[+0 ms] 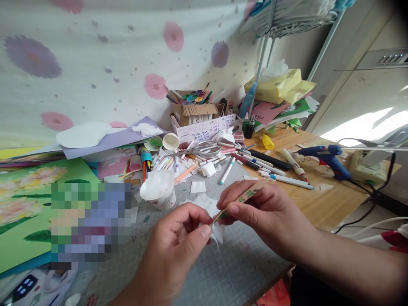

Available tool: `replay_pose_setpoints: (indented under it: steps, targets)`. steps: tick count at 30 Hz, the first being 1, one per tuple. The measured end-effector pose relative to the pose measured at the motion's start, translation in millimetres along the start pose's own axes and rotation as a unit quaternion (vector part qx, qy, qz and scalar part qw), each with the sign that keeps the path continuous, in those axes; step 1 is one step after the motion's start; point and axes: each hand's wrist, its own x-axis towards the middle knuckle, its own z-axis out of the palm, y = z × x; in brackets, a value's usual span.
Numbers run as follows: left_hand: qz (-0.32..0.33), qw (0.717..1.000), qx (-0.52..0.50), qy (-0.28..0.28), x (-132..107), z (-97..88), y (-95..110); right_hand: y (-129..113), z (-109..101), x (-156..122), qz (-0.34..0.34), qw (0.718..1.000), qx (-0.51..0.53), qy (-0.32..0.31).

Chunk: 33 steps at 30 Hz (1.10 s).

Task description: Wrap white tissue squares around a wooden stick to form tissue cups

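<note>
Above the grey cutting mat (134, 272), my two hands meet at the fingertips. My right hand (267, 216) pinches a thin tan strip (246, 194) with green print, its far end slanting up past the fingers. The strip's lower end reaches the thumb and forefinger of my left hand (178, 242), which are closed on a small thin white tissue piece (218, 233). Part of the tissue hangs below the fingertips. Whether strip and tissue are stuck together is hidden. A paper cup (159, 199) stuffed with white tissue stands beyond my left hand.
Markers (228, 170) and scissors (205, 148) clutter the back. At right lie a blue glue gun (325, 157) and a power strip (366, 165) with black cords. Green flower artwork (28, 238) lies left. White tissue squares (198, 186) are scattered on the mat.
</note>
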Motion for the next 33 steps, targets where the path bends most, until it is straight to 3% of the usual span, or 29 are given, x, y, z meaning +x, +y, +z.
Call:
replay_pose_setpoints:
  steps: [7, 15, 22, 33]
  targets:
    - [-0.034, 0.999, -0.002, 0.0, 2.1, -0.6, -5.2, 0.2, -0.5, 0.0, 0.009, 1.0, 0.017, 0.003]
    - [-0.075, 0.991, -0.109, -0.02, 5.0, 0.8, -0.5, -3.8, -6.9, -3.6, -0.014, 1.0, 0.006, 0.019]
    - [-0.077, 0.989, -0.122, -0.029, 5.3, -0.1, -0.4, -4.3, -5.2, -3.8, 0.016, 0.997, 0.073, 0.026]
    - [-0.082, 0.985, -0.152, -0.016, 6.9, -0.1, 3.5, -5.0, -8.0, -3.1, 0.027, 0.996, 0.083, 0.034]
